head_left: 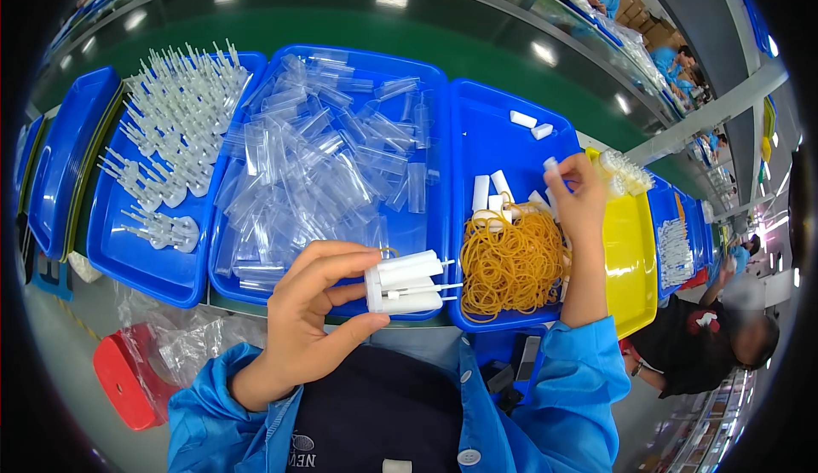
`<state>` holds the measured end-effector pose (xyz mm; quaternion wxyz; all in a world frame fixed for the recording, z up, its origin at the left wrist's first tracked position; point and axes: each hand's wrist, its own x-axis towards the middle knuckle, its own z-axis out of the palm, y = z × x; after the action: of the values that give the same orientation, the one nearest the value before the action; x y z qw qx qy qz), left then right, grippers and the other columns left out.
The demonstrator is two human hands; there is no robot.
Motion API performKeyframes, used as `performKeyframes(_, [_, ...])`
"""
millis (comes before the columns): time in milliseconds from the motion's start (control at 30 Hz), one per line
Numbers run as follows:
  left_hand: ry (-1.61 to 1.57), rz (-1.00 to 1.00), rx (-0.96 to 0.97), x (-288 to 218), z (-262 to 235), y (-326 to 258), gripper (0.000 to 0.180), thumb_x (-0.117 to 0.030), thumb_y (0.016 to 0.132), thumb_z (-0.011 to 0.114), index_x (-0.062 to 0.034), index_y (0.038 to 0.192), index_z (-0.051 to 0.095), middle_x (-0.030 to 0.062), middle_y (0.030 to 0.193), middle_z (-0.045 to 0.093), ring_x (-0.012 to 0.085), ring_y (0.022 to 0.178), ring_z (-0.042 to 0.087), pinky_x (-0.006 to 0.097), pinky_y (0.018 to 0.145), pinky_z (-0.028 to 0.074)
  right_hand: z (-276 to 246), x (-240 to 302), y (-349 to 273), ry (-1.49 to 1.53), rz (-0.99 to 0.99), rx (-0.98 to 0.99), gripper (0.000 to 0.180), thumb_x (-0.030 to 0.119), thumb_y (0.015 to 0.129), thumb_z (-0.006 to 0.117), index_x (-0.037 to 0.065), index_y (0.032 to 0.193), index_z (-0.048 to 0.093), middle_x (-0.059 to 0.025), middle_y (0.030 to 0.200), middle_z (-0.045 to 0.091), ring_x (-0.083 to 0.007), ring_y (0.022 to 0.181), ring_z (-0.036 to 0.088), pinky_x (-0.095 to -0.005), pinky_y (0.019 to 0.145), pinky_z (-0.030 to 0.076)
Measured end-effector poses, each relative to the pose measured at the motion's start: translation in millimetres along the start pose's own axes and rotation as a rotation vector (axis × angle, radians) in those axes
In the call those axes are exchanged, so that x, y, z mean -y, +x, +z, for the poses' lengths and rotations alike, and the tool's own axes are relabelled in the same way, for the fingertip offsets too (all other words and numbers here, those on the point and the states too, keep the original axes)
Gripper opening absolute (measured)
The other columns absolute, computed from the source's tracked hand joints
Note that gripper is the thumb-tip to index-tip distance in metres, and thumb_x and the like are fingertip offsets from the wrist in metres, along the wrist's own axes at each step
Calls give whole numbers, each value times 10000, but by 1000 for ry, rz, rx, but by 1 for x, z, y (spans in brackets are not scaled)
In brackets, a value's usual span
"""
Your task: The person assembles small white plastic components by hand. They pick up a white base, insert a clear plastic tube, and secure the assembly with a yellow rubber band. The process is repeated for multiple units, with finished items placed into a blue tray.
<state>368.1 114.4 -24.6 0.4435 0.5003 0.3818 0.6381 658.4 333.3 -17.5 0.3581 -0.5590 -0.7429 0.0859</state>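
My left hand [300, 324] grips a white pronged holder [372, 290] by its base between thumb and fingers. White foam-like sleeves [411, 302] sit on some of its thin prongs, which point right. Over a blue tray [490, 145], my right hand [584, 196] pinches a small white sleeve [550, 165] between thumb and fingertips. Below that hand lies a heap of tan rubber bands [511, 264], with several loose white sleeves [481, 192] beside and behind it. Two more white pieces [523, 119] rest near the tray's far end.
Left of centre, a blue tray [426, 239] holds clear plastic tubes [315, 145]. Farther left, another tray [136, 264] carries many pronged holders [183, 102]. A yellow tray [630, 260] adjoins my right forearm. Low left stands a red stool [123, 383]; a person in black [699, 337] is at right.
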Motion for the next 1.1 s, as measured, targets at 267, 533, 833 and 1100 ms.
performKeyframes(267, [29, 52, -24, 2, -5, -2, 470, 74, 764, 734, 62, 1201, 561, 175, 1221, 496, 274, 1155, 573, 371, 972, 532, -32, 33, -12, 537, 104, -34, 175, -34, 817, 682, 35, 895, 541, -31, 890, 567, -87, 718, 566, -213, 660, 488])
performKeyframes(533, [32, 45, -40, 3, -3, -2, 466, 74, 765, 732, 78, 1201, 568, 184, 1205, 510, 281, 1131, 587, 374, 928, 561, -21, 95, -91, 841, 126, 148, 215, -140, 754, 674, -30, 923, 600, -120, 1038, 599, -169, 977, 615, -271, 814, 509])
performKeyframes(833, [25, 41, -31, 1, -4, -3, 475, 84, 769, 723, 75, 1218, 567, 187, 1219, 508, 279, 1138, 582, 372, 932, 559, -11, 122, -119, 1192, 238, 312, 189, -114, 798, 644, -99, 986, 660, -156, 1056, 592, -173, 911, 615, -247, 743, 516])
performKeyframes(1100, [24, 9, -8, 1, -4, -4, 507, 76, 752, 748, 41, 1232, 588, 166, 1212, 532, 260, 1141, 583, 347, 926, 561, -13, 126, -117, 1074, 48, 391, 230, -121, 765, 656, -86, 991, 672, -154, 1025, 600, -196, 940, 614, -278, 768, 519])
